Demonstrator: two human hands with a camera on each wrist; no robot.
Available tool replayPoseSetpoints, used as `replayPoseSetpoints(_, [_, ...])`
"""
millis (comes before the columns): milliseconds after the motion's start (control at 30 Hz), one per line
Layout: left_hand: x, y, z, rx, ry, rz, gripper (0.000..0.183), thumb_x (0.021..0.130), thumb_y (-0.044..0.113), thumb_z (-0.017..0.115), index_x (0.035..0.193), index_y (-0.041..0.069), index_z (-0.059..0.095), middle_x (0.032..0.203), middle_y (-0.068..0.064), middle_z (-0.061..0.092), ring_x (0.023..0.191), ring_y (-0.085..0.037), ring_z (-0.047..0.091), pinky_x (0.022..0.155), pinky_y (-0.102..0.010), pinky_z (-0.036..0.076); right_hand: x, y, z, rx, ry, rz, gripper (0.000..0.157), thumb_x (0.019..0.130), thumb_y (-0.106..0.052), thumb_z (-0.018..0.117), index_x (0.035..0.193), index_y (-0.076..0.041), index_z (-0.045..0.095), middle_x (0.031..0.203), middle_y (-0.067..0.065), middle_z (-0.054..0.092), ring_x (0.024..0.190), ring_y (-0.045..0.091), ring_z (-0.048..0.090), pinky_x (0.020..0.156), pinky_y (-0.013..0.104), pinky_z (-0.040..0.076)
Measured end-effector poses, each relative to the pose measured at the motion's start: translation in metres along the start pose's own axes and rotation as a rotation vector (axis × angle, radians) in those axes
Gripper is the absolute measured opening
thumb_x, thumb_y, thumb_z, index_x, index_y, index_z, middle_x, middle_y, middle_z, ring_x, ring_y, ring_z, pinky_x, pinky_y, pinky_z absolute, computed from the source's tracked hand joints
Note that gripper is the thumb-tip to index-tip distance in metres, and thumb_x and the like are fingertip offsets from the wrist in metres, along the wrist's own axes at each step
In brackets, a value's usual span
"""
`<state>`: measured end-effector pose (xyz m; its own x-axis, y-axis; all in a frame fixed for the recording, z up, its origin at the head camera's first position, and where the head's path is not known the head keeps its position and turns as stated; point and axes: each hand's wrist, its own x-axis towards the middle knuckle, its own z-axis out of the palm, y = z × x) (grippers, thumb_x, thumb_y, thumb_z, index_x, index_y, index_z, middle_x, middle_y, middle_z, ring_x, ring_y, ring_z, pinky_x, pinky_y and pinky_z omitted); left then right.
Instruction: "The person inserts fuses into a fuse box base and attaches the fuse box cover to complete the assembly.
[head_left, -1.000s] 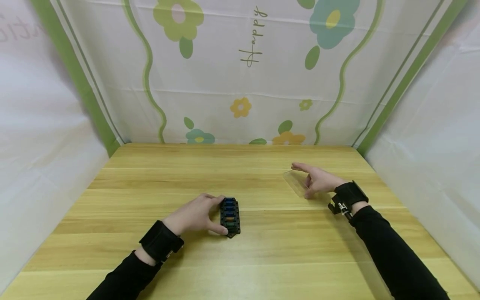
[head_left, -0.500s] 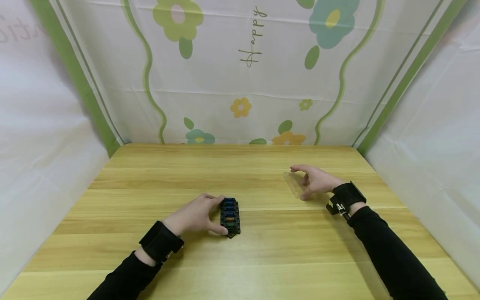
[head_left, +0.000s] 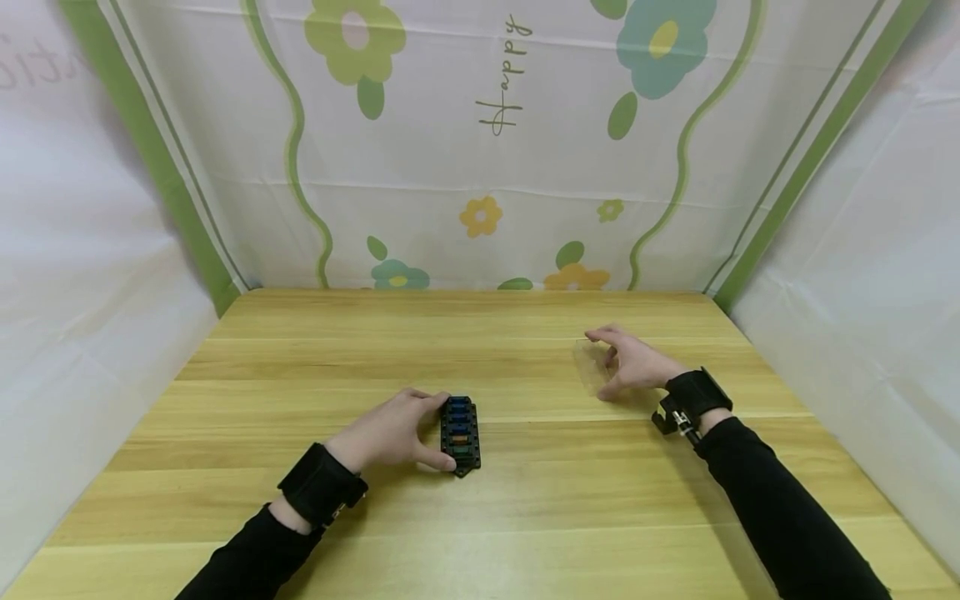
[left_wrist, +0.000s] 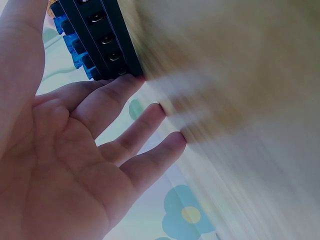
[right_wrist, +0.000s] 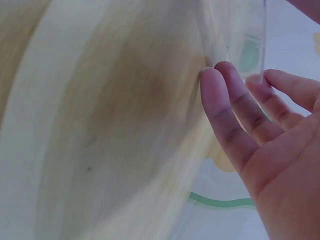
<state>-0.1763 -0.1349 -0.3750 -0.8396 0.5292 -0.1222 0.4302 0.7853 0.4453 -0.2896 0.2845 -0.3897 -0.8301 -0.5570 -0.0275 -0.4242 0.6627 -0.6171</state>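
Observation:
A black fuse block (head_left: 461,435) with blue, orange and green fuses lies on the wooden table, left of its middle. My left hand (head_left: 393,427) holds it from the left, thumb at the near end and index finger at the far end. Up close in the left wrist view, the block (left_wrist: 102,37) shows metal terminals along its side. Farther right, a clear plastic cover (head_left: 587,367) is gripped at its two ends by my right hand (head_left: 637,363). Part of the cover (right_wrist: 250,37) rises beside the fingers in the right wrist view.
The wooden table (head_left: 300,350) reaches back to a white flower-printed cloth (head_left: 420,150). White cloth walls also close in the left side (head_left: 97,275) and the right side (head_left: 862,275).
My right index finger has come down onto the far end of the clear cover. The cover has shifted slightly and looks narrower. My left hand and the fuse block stay put.

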Motion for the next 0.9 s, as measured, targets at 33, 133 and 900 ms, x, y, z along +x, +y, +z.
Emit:
replayPoseSetpoints(33, [0.000,0.000,0.000,-0.001,0.000,0.000,0.104,0.067,0.068,0.071,0.148,0.013,0.036,0.141,-0.016,0.040,0.128,-0.031,0.040,0.098,-0.041,0.038,0.000,0.000,0.000,-0.007,0.010,-0.004,0.105,0.060,-0.015,0.089,0.146,0.001,0.032,0.136,0.015,0.034,0.094,0.026,0.050,0.070,0.034,0.048])
replayPoseSetpoints(133, [0.000,0.000,0.000,-0.001,0.002,0.002,0.104,0.067,0.068,0.071,0.148,0.013,0.036,0.141,-0.016,0.041,0.128,-0.030,0.040,0.098,-0.041,0.037,-0.001,0.001,0.001,-0.021,0.032,-0.008,0.103,0.059,-0.017,0.089,0.144,0.002,0.035,0.135,0.014,0.034,0.096,0.026,0.051,0.072,0.034,0.048])
replayPoseSetpoints(900, [0.000,-0.001,-0.001,-0.012,-0.031,0.032,0.110,0.066,0.069,0.069,0.150,0.011,0.030,0.142,-0.014,0.040,0.129,-0.029,0.038,0.099,-0.040,0.036,-0.003,-0.016,0.004,-0.081,0.101,0.037,0.104,0.059,-0.029,0.090,0.143,0.001,0.037,0.127,0.013,0.037,0.086,0.022,0.046,0.069,0.033,0.044])
